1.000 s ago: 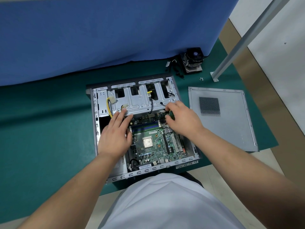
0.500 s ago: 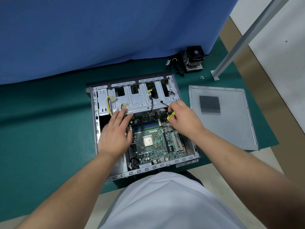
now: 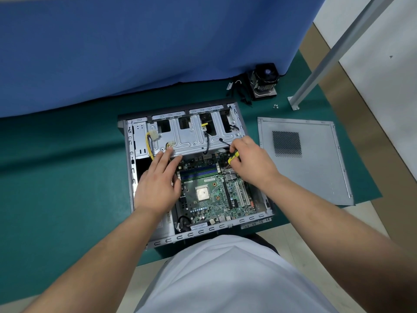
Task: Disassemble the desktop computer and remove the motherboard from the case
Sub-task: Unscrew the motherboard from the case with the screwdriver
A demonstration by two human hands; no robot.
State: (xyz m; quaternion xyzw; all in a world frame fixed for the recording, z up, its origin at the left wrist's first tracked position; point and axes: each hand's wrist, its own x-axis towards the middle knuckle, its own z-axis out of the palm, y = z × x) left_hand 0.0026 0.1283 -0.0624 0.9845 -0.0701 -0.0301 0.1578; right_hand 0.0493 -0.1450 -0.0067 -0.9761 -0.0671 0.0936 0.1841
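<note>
Green mat (image 3: 56, 188) | right hand (image 3: 252, 163) raised yellow screwdriver (image 3: 232, 156) since earlier frame

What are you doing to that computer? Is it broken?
A person is taking a desktop computer apart. The case lies open on the green mat, and its side panel rests beside it. The right hand grips a yellow-handled screwdriver at the far edge of the motherboard, which still sits inside. The left hand rests flat over the board's left side, fingertips touching the metal drive cage. A cooler fan lies behind.
</note>
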